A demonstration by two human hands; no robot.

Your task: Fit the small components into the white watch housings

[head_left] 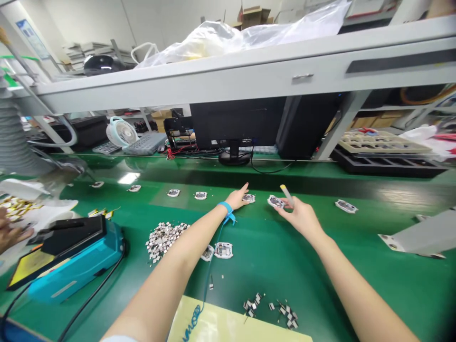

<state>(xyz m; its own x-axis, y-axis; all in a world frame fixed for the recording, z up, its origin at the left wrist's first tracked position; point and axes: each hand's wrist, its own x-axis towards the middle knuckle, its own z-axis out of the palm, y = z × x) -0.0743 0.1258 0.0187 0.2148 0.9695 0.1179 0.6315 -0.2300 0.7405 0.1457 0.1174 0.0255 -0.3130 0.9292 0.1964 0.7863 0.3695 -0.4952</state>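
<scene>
My left hand (235, 198) reaches to the row at the back of the bench, index finger stretched out. Its thumb and other fingers close on the left edge of a small white-framed device housing (249, 198). My right hand (301, 214) pinches another white-framed housing (275, 202) with electronics inside, tilted slightly. A pale stick-like tool with a yellow end (286, 194) also rises from the right hand's grip. A blue wrist strap (227, 209) with a coiled cord circles my left wrist. Two more housings, one marked here (223, 250), lie beside my left forearm, which partly covers the other.
A pile of small silvery parts (164, 240) lies left of my forearm; loose parts (288, 314) lie nearer me. A teal machine (78, 261) stands left, near another person's hand (10, 232). A monitor (237, 123) stands behind; a grey bracket (420, 232) is at right.
</scene>
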